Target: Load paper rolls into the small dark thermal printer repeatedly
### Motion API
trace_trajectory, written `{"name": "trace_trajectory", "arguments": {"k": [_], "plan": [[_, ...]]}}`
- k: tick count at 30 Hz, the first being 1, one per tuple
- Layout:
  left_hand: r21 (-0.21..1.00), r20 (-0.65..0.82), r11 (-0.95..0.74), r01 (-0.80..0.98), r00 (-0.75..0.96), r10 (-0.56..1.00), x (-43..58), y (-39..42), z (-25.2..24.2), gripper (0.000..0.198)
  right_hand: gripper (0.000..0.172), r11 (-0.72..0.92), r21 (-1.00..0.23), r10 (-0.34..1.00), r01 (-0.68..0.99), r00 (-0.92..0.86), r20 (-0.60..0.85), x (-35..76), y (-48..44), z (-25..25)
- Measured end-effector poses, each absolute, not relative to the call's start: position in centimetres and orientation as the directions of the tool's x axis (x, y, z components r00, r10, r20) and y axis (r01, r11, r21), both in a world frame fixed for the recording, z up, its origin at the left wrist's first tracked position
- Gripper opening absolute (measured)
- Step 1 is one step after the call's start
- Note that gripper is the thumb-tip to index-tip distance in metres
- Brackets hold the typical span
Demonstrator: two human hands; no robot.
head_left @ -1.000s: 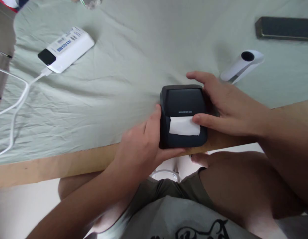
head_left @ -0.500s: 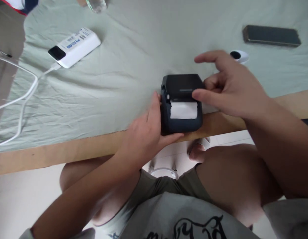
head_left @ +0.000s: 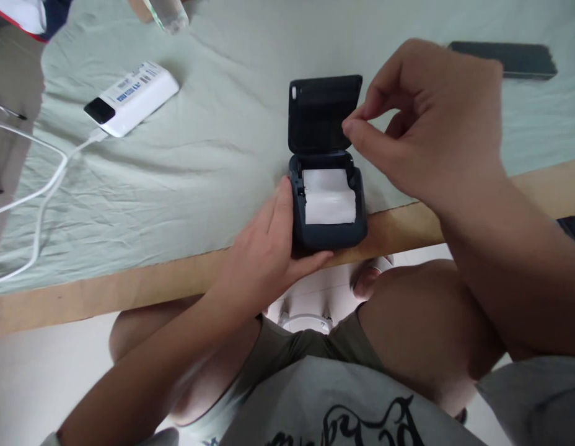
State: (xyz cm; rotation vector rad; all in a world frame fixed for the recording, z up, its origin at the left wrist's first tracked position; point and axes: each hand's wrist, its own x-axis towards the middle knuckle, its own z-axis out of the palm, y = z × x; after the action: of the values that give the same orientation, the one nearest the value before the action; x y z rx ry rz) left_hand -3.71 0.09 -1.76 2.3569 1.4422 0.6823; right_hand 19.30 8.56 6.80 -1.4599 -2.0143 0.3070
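Pale green cloth (head_left: 222,155), wrinkled, covers most of the tbl; bare wood edge (head_left: 129,288) runs along our side, white floor below. Our lap and gray shirt w/ dark lettering fill bottom of view.

Small dark printer (head_left: 329,236) sits at near edge of tbl, approx. mid view, its front part over the wood. Lid (head_left: 315,118) is up, hinged back at far side, inner face toward us. White paper (head_left: 330,210) shows in the bay & lies fwd over the front.

Our L hand (head_left: 264,244) is clasped round the printer's near L corner: fingers along L side, thumb along front. Grip = on the printer body.

Our R hand (head_left: 431,118) is up at R edge of lid, thumb & index tips drawn together, overlapping the edge in view. Can't tell if the edge is pinched betw. them.

Surroundings: white device (head_left: 139,99) w/ black end & printed label lies far L, white cable (head_left: 39,210) plugged in. Clear glass (head_left: 169,15) at top L, partly cut off. Dark oblong bar (head_left: 524,59) top R, partly behind R hand.
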Motion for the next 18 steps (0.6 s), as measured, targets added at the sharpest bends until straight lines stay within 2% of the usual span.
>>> {"name": "trace_trajectory", "arguments": {"k": [5,9,11,15,18], "plan": [[0.454,0.299,-0.525,0.720,0.431,0.851,-4.1,0.1,-2.1,0.112,0.013,0.391,-0.439,0.915,0.809,-0.392,0.093,19.6,9.4,5.9],[0.446,0.289,-0.546,0.709,0.463,0.838,-4.5,0.1,-2.0,0.110,0.019,0.481,-0.490,0.846,0.727,-0.532,0.042,20.3,10.2,5.6],[0.446,0.298,-0.559,0.699,0.473,0.829,-4.5,0.1,-2.1,0.110,0.023,0.500,-0.476,0.826,0.723,-0.563,0.012,20.7,10.6,5.6],[0.437,0.344,-0.568,0.698,0.454,0.822,-4.4,0.0,-2.3,0.110,0.027,0.503,-0.344,0.819,0.793,-0.564,-0.102,21.2,11.9,5.5],[0.442,0.346,-0.571,0.692,0.456,0.820,-4.5,0.0,-2.2,0.106,0.030,0.483,-0.302,0.812,0.822,-0.549,-0.197,21.0,12.9,5.4]]}}
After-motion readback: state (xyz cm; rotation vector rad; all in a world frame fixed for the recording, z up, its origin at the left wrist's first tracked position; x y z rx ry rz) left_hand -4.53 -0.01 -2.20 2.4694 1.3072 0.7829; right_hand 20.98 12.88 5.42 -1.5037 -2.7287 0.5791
